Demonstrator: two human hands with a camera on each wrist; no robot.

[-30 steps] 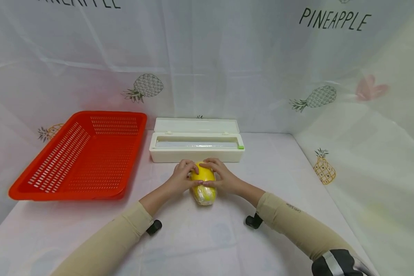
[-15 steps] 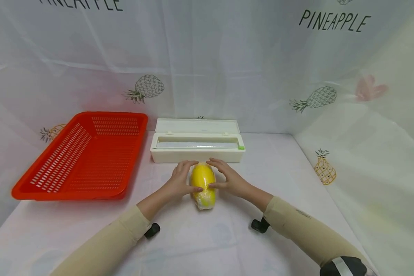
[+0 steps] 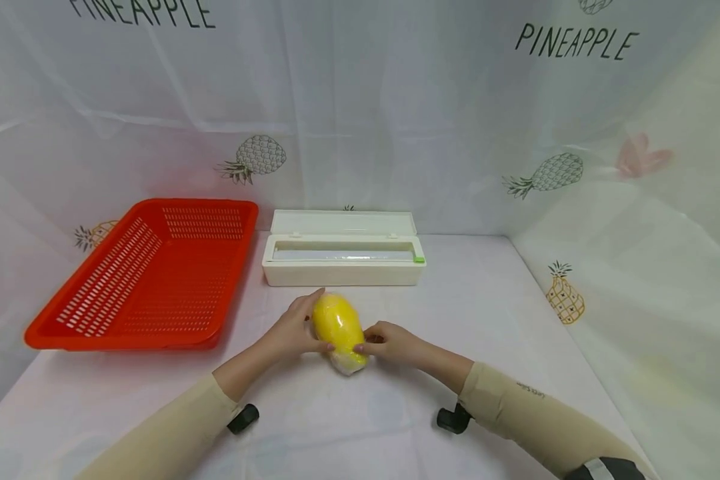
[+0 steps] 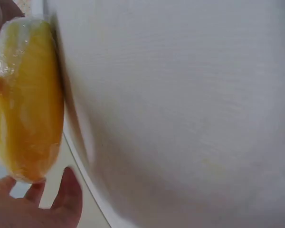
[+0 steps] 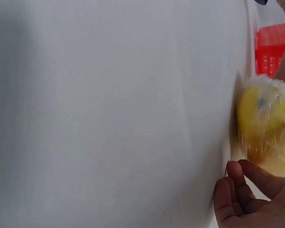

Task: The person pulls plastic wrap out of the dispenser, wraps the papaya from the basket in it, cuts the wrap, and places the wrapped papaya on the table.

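Observation:
A yellow oblong fruit [image 3: 338, 321], wrapped in clear cling film, lies tilted between both hands on the white cloth. In the left wrist view the film over the fruit [image 4: 28, 99] looks shiny, with crinkles at one end. My left hand [image 3: 294, 328] holds it along its left side, thumb near the close end and fingers toward the far end. Thumb and curled fingers of my right hand [image 3: 393, 343] grip the near right side. The right wrist view shows the bunched film on the fruit's end [image 5: 268, 102], with right fingertips right beside it.
Behind the hands stands a white cling film dispenser [image 3: 342, 275], lid raised, a film roll inside and a green slider at its right end. A red slotted plastic basket [image 3: 216, 337] sits at the left. Pineapple-printed sheeting [image 3: 396, 133] hangs at the back and right.
The fruit has turned, its far end swinging left, and has come slightly closer. The left hand has moved to its left side; the right hand has shifted down to the near end.

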